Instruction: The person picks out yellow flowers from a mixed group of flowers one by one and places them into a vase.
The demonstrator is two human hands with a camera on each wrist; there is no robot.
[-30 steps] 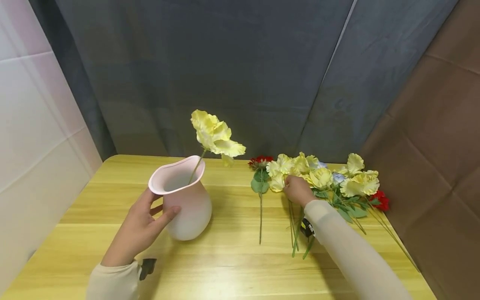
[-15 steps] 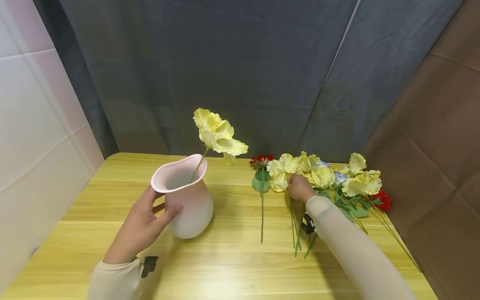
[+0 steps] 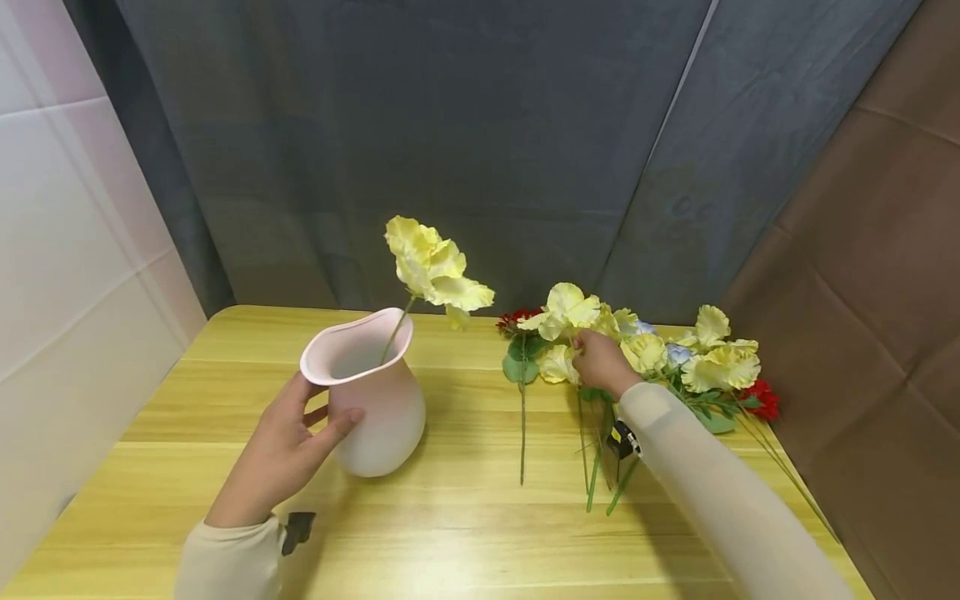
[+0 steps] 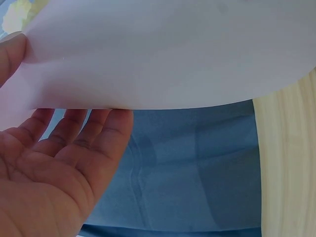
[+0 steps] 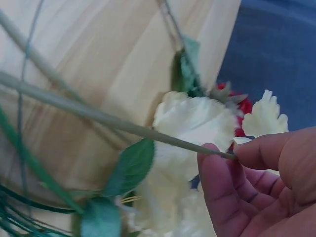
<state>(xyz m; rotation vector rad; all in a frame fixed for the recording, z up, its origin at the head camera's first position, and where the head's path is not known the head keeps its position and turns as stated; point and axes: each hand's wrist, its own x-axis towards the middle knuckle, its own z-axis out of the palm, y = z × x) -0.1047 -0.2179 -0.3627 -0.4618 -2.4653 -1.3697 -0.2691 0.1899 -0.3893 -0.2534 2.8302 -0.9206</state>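
Grained wood table [image 3: 420, 521]; hands [image 3: 288, 454] [image 3: 603, 367] grip a bulbous vase [image 3: 378, 425], pinch a slim stem [image 5: 113, 117].

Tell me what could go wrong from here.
The stem pinched by the right hand crosses other stems in the right wrist view, so lifting it might drag a neighbour along. The yellow flower leaning in the vase could shift if bumped. The vase might wobble if the left hand loosens.
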